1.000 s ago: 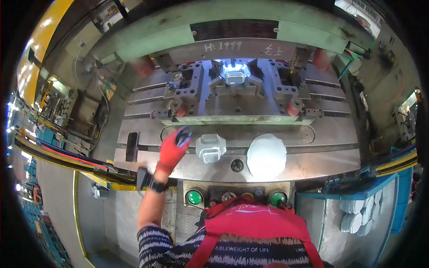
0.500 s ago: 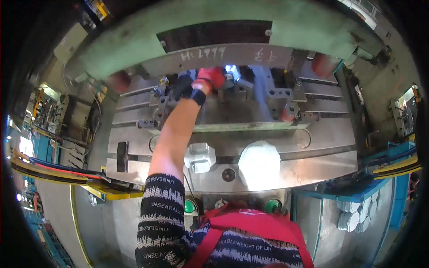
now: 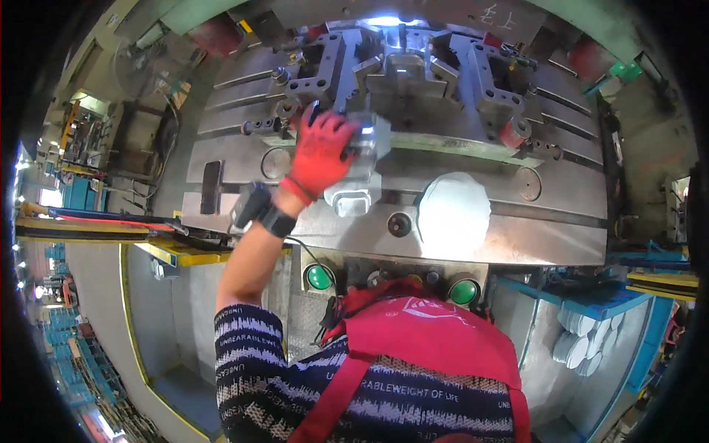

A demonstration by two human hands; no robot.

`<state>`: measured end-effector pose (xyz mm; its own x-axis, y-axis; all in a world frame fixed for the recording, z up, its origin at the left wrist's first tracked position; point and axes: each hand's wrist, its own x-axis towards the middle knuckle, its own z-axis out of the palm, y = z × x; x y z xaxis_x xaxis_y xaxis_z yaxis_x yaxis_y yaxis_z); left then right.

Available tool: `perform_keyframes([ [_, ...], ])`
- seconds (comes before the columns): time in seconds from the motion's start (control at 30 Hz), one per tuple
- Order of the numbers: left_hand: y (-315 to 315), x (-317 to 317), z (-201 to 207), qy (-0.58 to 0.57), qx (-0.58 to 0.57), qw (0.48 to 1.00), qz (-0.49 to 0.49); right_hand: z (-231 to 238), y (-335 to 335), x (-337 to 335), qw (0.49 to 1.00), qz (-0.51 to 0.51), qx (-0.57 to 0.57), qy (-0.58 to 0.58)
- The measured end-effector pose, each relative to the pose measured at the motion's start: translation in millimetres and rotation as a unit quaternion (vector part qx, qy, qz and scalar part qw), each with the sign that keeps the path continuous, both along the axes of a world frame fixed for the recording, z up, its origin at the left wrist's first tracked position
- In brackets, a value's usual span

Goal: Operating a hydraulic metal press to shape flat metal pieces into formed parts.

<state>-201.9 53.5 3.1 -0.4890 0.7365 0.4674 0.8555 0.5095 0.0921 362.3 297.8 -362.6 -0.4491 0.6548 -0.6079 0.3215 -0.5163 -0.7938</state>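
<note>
My left hand (image 3: 322, 151), in a red glove with a black wrist strap, grips a shiny formed metal part (image 3: 375, 139). It is over the front of the press bed, left of the middle, and slightly blurred. Just below it a similar formed metal part (image 3: 350, 201) lies on the bed. Right of that rests a pile of flat pale metal blanks (image 3: 454, 214). Behind the hand stands the lower die (image 3: 405, 83), with a bright light at its back. My right hand is not in view.
A dark phone-like slab (image 3: 211, 187) lies on the bed's left. Two green buttons (image 3: 319, 277) (image 3: 464, 292) sit below the front edge. Die blocks with posts flank the centre (image 3: 502, 96). At lower right, a blue-edged bin (image 3: 613, 303) holds round blanks.
My left hand has come back from the die toward me, bringing out a formed metal part. The head view has shifted, so more of the die shows.
</note>
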Motion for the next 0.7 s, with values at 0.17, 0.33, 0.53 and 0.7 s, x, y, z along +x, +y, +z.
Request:
perform_keyframes([
  [0.17, -38, 38, -51, -0.043, -0.09, 0.994, 0.039, 104, -5, -17, 0.995, -0.047, 0.021, 0.089],
  [0.33, -36, 48, -75, -0.075, -0.106, 0.991, 0.023, 194, -20, -54, 0.984, -0.031, 0.021, 0.174],
  [0.53, -31, 60, -77, -0.004, -0.041, 0.999, 0.029, 256, -41, -106, 0.974, 0.028, -0.013, 0.224],
  [0.7, -6, 118, -61, -0.212, 0.08, 0.973, -0.048, 272, -51, -133, 0.975, 0.129, -0.071, 0.164],
])
